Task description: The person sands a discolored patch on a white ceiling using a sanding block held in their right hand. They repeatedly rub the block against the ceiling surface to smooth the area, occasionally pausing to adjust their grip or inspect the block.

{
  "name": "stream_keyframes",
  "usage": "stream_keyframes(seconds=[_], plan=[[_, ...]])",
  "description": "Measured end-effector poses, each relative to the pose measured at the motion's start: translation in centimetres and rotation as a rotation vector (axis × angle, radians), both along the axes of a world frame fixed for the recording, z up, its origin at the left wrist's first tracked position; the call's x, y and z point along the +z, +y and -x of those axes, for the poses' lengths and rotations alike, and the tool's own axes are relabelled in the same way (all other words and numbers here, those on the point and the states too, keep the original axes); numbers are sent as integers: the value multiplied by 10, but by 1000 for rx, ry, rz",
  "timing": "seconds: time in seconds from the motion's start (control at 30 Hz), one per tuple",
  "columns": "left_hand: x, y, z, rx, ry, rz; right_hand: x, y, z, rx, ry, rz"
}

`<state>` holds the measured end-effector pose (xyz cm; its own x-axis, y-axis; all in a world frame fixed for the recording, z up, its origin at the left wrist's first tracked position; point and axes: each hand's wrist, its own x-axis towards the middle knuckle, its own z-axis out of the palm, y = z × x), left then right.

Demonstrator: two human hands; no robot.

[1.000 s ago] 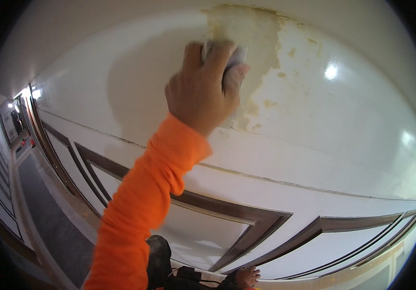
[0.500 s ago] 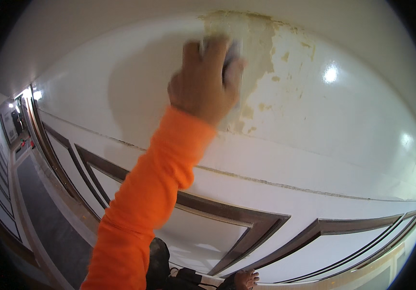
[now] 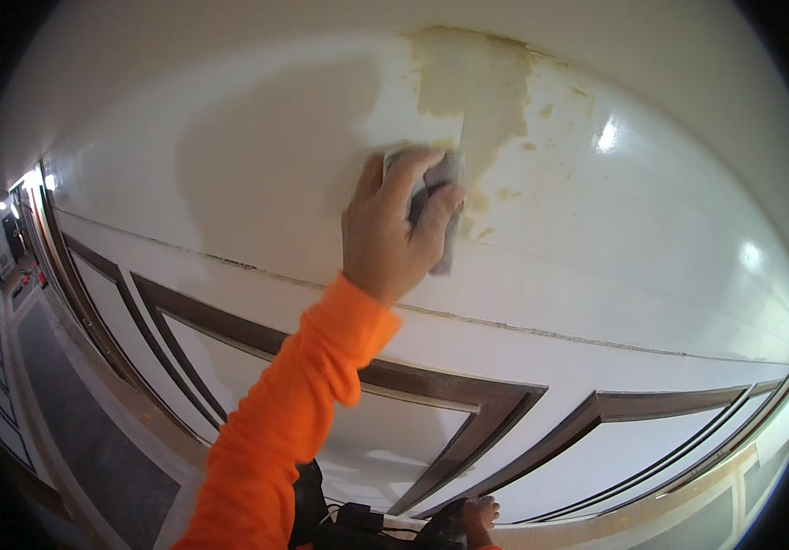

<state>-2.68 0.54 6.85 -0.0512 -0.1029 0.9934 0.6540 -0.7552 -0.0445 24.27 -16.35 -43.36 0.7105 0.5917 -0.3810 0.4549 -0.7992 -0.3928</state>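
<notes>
My left hand (image 3: 385, 225), in an orange sleeve, reaches up to the middle of a glossy off-white wall (image 3: 284, 156). Its fingers and thumb are closed round a dark grey sanding block (image 3: 445, 247), which lies against the wall; its far edge is slightly blurred. Just above and to the right of the block is a tan, uneven patch (image 3: 486, 87) with ragged edges and small flecks. Low in the view, my right hand (image 3: 480, 518) shows small beside dark clothing, fingers stretched out and nothing visible in them.
Below the wall's thin seam (image 3: 468, 318) run panels with brown raised moulding (image 3: 440, 385). A dark floor strip (image 3: 92, 412) stretches down a corridor at the left. A small black box (image 3: 358, 516) with cables sits at the bottom.
My left hand has slid down the wall with the sanding block, uncovering more of the tan patch above it. The view has shifted slightly.
</notes>
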Motion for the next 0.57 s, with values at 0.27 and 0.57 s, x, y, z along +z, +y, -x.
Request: stream_keyframes(seconds=[0.27,0.57], plan=[[-83,-41,-20,-2077,-422,892,259,43,3,360,38,-1369],[-105,-72,-29,-2439,-576,1037,409,57,96,877,55,-1509]])
